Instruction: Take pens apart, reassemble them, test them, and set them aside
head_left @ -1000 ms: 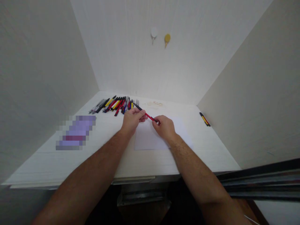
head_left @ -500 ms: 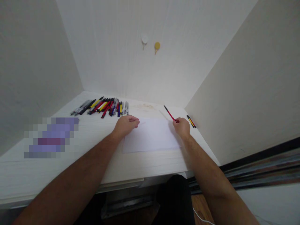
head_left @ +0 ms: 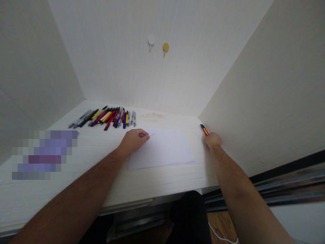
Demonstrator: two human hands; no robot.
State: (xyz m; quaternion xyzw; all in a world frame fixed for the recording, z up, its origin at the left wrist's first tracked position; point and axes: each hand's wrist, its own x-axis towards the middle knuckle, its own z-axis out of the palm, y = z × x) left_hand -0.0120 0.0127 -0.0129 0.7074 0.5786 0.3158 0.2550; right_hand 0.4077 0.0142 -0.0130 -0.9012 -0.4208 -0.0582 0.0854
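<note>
My left hand (head_left: pixel 134 138) rests at the left edge of a white sheet of paper (head_left: pixel 167 149), fingers curled closed and nothing visible in them. A short faint mark shows on the paper beside the fingertips. Against the right wall, my right hand (head_left: pixel 213 139) is closed around the lower end of a red pen. Its black tip points away from me. This pen lies alongside the red and yellow pens (head_left: pixel 204 130) there, and my fingers hide their near ends. To the left lies a row of several pens (head_left: pixel 109 117), in red, yellow, black, blue and clear.
A blurred-out purple item (head_left: pixel 50 152) lies on the left of the white desk (head_left: pixel 101 145). White walls close in the back and both sides. A white hook (head_left: pixel 151 40) and a yellow hook (head_left: pixel 166 47) hang on the back wall. A white cable (head_left: pixel 220 239) runs on the floor.
My right hand has carried the red pen from above the paper's right side to the pens by the right wall. My left hand stays at the paper. The view has shifted slightly.
</note>
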